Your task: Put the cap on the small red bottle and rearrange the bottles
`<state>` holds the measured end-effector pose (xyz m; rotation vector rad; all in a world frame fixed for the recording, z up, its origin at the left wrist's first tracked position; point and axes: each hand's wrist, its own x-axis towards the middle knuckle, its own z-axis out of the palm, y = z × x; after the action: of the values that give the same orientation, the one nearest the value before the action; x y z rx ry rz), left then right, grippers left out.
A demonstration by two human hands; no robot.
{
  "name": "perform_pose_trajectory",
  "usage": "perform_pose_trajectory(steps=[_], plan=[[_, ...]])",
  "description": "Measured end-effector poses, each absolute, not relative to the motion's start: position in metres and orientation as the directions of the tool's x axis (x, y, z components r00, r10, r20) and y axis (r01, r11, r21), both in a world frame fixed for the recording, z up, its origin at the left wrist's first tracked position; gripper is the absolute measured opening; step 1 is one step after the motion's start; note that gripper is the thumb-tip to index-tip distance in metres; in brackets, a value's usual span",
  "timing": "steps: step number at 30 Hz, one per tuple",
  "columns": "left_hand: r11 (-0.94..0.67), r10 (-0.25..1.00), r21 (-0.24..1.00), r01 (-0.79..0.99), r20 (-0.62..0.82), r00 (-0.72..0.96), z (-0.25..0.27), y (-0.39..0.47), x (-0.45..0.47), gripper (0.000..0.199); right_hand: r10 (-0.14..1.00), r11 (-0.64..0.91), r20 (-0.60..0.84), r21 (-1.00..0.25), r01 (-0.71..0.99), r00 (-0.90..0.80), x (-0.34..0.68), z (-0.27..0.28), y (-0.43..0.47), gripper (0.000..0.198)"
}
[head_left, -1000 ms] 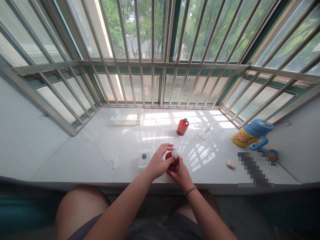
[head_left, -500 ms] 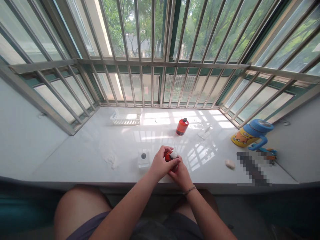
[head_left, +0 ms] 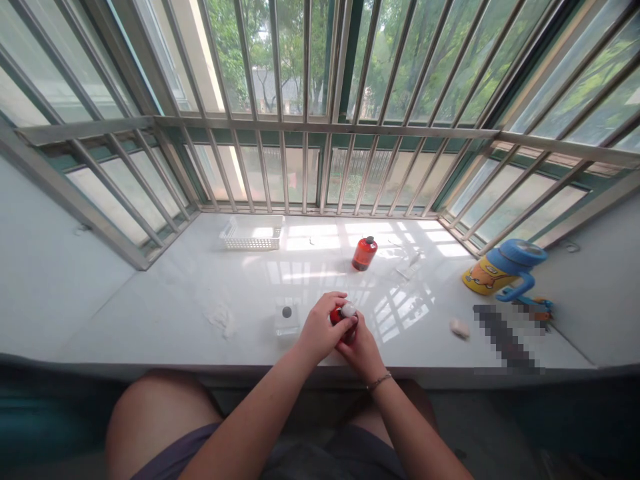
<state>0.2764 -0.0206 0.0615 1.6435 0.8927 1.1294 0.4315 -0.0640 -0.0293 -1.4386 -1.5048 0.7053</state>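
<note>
white sill (head_left: 200,293) under a barred window (head_left: 320,100), sunlit. both hands met near the front edge. left hand (head_left: 320,327) curled over a small red bottle (head_left: 343,323), fingers pinching its white cap (head_left: 349,309) from above. right hand (head_left: 363,350) wrapped round the bottle's lower part from the near side, thumb up against it. bottle hung between the two hands; could not tell if it touched the sill. just left of the left hand, a clear box (head_left: 287,317) with a dark dot. well beyond the hands, a second red bottle (head_left: 365,253) upright. far beyond-left, a white basket (head_left: 253,233). well right of the right hand, a pale lump (head_left: 459,327) and a yellow cup with blue lid (head_left: 505,267).
</note>
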Motion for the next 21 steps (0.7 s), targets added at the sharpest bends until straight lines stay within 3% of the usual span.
perform_pose_trajectory(steps=[3, 9, 15, 19, 21], plan=[[-0.347, 0.902, 0.937, 0.041, 0.321, 0.29, 0.069, -0.019, 0.278, 0.022, 0.973, 0.151, 0.211, -0.887, 0.437, 0.093, 0.431, -0.026, -0.065, 0.076], [-0.359, 0.909, 0.922, -0.144, 0.38, 0.17, 0.091, -0.019, 0.257, 0.029, 0.97, 0.16, 0.226, -0.876, 0.455, 0.095, 0.432, -0.024, -0.065, 0.082], [-0.208, 0.973, 0.938, -0.277, 0.17, -0.156, 0.093, -0.019, 0.176, 0.045, 0.97, 0.142, 0.222, -0.855, 0.5, 0.103, 0.434, -0.033, -0.061, 0.088], [-0.247, 0.908, 0.935, -0.254, 0.131, -0.398, 0.085, -0.016, 0.108, 0.051, 0.893, 0.283, 0.429, -0.769, 0.574, 0.133, 0.439, -0.027, -0.07, 0.106], [-0.236, 0.886, 0.938, -0.254, 0.1, -0.453, 0.081, -0.019, 0.082, 0.051, 0.792, 0.337, 0.577, -0.685, 0.646, 0.199, 0.438, -0.017, -0.082, 0.097]])
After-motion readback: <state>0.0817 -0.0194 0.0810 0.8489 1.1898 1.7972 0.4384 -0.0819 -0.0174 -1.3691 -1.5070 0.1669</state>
